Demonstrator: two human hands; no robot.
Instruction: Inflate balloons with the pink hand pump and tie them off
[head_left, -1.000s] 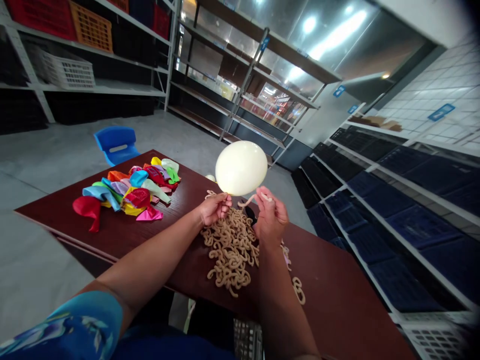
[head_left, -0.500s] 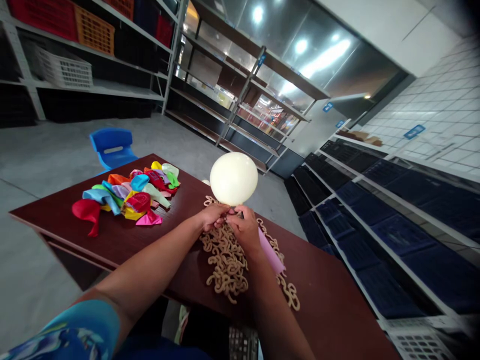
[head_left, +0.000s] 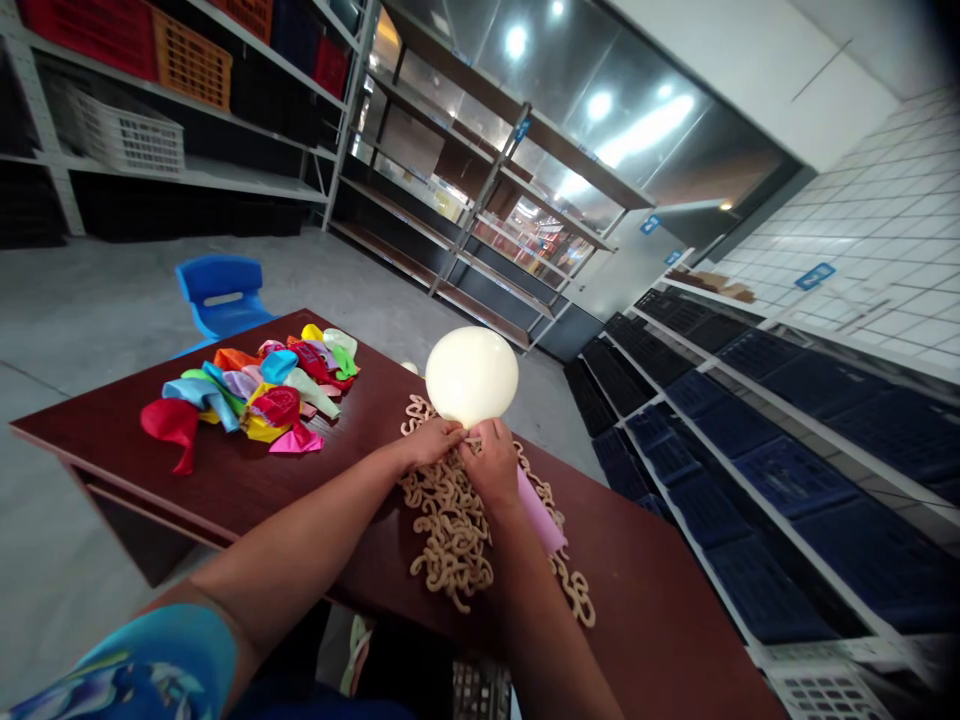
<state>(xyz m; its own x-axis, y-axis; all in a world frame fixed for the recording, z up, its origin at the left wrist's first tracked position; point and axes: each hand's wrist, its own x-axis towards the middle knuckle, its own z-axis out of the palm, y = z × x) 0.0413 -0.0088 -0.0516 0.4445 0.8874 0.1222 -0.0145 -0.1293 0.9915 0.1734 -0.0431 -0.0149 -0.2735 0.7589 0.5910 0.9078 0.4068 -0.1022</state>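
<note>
An inflated cream-white balloon (head_left: 472,376) stands up above both hands, over the dark red table (head_left: 637,590). My left hand (head_left: 433,442) pinches at the balloon's lower end. Against it, my right hand (head_left: 492,462) has its fingers closed at the same neck of the balloon. Beneath the hands lies a heap of tan curly pieces (head_left: 450,530). A pink cylinder (head_left: 541,512) rests just right of my right wrist, with more tan curls around it. Deflated balloons of several colours (head_left: 255,390) lie in a pile on the table's left part.
A blue chair (head_left: 221,290) stands behind the table's left side. Metal shelves (head_left: 480,200) rise at the back, and racks of dark blue crates (head_left: 795,470) run along the right. A white basket (head_left: 135,135) sits on the left shelving.
The balloon has come slightly lower in view. The fingers of my right hand have drawn closer together at its neck, and my left hand has shifted slightly right. The view has tilted a little.
</note>
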